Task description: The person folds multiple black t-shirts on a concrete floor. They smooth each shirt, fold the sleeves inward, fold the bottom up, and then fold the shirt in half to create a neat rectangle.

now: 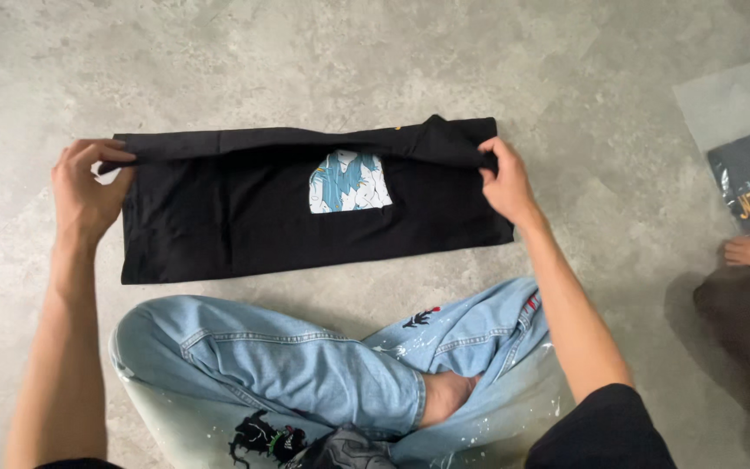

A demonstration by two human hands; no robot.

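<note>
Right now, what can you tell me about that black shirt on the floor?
The black shirt looks like soft cotton, folded into a long band that lies flat on the grey floor. A blue and white printed patch shows near its middle. Its far edge is lifted and partly turned over toward the person. The left hand pinches one end of that edge, the right hand the other. Nothing else touches it.
</note>
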